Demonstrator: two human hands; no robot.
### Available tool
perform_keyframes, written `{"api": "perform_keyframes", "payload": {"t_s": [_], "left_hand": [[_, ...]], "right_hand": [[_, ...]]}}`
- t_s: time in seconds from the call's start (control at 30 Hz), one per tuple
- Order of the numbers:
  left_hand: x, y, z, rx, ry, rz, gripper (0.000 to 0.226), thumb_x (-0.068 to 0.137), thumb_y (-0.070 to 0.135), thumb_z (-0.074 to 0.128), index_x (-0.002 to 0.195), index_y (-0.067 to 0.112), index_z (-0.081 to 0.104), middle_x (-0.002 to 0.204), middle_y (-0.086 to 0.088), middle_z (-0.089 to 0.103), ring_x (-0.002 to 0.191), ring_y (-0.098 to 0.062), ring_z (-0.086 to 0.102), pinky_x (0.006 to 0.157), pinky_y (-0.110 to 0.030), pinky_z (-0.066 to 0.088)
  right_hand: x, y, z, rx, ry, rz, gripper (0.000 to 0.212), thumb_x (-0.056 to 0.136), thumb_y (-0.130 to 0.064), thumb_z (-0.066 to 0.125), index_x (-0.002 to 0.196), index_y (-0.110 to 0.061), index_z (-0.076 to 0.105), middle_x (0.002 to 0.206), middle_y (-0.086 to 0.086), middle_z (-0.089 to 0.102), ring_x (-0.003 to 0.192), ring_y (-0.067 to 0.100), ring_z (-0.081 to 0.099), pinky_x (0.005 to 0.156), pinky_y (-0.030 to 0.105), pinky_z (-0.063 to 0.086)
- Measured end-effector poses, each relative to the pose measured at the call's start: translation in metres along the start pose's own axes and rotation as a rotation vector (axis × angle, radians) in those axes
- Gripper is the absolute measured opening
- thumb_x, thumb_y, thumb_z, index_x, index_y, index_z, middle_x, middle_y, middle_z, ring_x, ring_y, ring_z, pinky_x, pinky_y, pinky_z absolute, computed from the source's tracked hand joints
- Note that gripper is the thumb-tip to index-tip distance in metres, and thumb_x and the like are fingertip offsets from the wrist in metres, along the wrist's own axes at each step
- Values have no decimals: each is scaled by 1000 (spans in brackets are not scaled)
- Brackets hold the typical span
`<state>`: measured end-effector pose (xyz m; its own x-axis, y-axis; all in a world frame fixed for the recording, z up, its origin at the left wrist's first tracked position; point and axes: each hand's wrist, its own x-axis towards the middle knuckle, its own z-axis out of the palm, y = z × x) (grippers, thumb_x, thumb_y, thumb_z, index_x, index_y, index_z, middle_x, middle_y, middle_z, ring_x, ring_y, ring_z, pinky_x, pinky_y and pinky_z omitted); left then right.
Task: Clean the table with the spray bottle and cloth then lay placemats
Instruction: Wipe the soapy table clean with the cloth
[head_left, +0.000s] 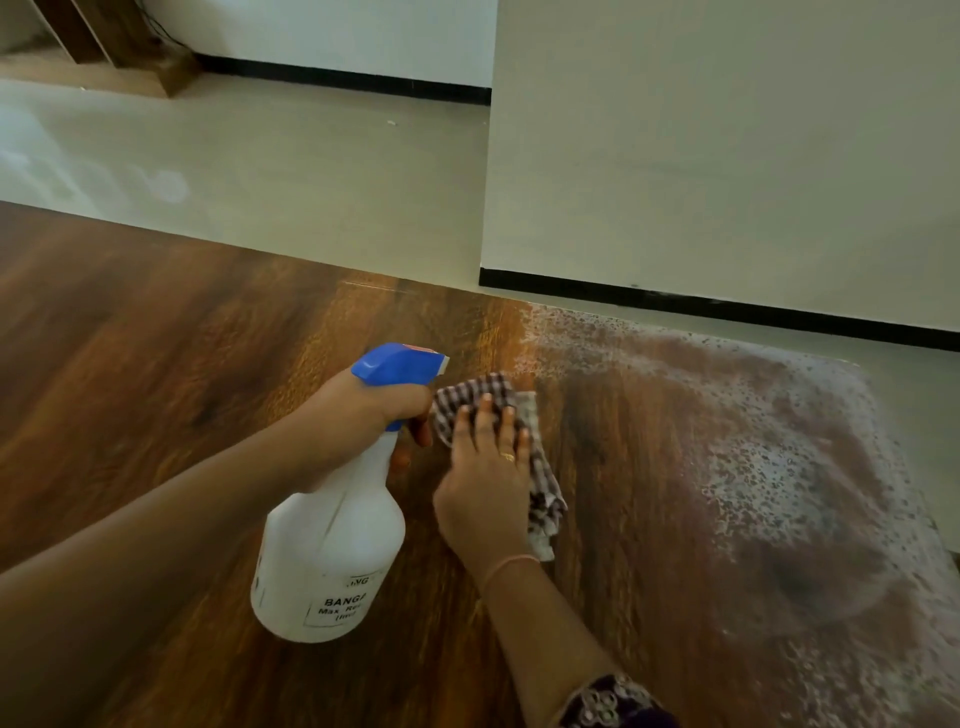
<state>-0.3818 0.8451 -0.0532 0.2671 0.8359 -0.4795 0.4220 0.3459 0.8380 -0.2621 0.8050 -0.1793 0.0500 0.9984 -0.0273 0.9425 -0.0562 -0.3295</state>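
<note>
A dark wood-grain worktop (156, 364) carries a checked cloth (478, 389), flat beneath the right hand (483, 483); to the right of that hand, foamy spray droplets (769, 467) speckle the surface.

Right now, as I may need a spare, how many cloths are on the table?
1: the checked cloth, pressed flat under the right hand. Others may lie out of view.

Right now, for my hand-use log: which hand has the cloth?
The right hand, fingers flat on the checked cloth; the left hand grips the spray bottle instead.
</note>
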Motion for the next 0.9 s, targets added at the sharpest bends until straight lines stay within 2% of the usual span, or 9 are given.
{"api": "perform_keyframes", "payload": {"t_s": [0.1,0.17,0.27,0.33,0.4,0.57,0.67,0.8,0.9], "left_hand": [[5,0,-4,22,9,-16,14,79,17,59,80,4,53,74,-13,53,54,-15,48,56,-29,42],[15,0,-5,59,7,-68,14,83,14,56,76,2,53,63,-8,59,46,-13,51,51,-26,44],[20,2,-5,144,11,-154,20,88,10,51,70,3,53,47,0,61,36,-12,53,44,-24,46],[14,4,-5,44,-17,-69,14,80,16,59,72,5,54,58,-4,62,43,-12,53,46,-25,45],[6,6,-6,1,-44,-28,19,67,23,60,74,7,55,61,-5,61,47,-13,53,49,-26,45],[14,-3,-8,26,-64,-47,14,82,19,59,79,6,56,71,-10,61,51,-14,54,56,-31,46],[19,0,-8,21,-89,-31,14,80,18,60,78,6,56,74,-11,60,51,-12,54,56,-29,46],[28,9,0,35,-101,-6,8,83,14,56,81,7,54,75,-12,57,53,-14,52,57,-29,44],[37,20,7,76,-77,22,8,85,11,52,78,7,54,72,-9,58,54,-13,51,57,-28,45]], "right_hand": [[24,8,-4,-15,-86,-142,58,96,-19,29,151,-16,13,160,6,4,146,29,-3,113,42,-9],[37,27,-11,-25,-69,-142,55,98,-21,28,151,-19,14,160,4,4,146,25,-3,114,41,-8],[48,70,-22,-33,-20,2,56,95,-19,30,150,-19,17,159,4,6,146,25,-3,118,47,1],[49,108,-32,-53,17,145,57,93,-17,33,149,-17,22,159,5,9,146,27,-2,117,53,10],[46,142,-43,-69,46,290,56,93,-18,33,149,-15,23,159,8,9,146,30,0,117,54,9],[44,151,-53,-6,82,513,53,96,-14,36,148,-8,26,157,15,12,145,34,7,118,50,9],[47,112,-40,22,74,345,51,84,-5,37,135,-5,41,150,20,27,138,35,21,114,48,25],[49,50,-18,-4,-34,1,59,92,-12,32,149,-11,17,159,10,7,146,29,0,120,45,4],[52,48,-20,-33,-67,-78,56,98,-19,27,151,-15,10,160,7,2,146,25,-4,117,40,-5]]}}
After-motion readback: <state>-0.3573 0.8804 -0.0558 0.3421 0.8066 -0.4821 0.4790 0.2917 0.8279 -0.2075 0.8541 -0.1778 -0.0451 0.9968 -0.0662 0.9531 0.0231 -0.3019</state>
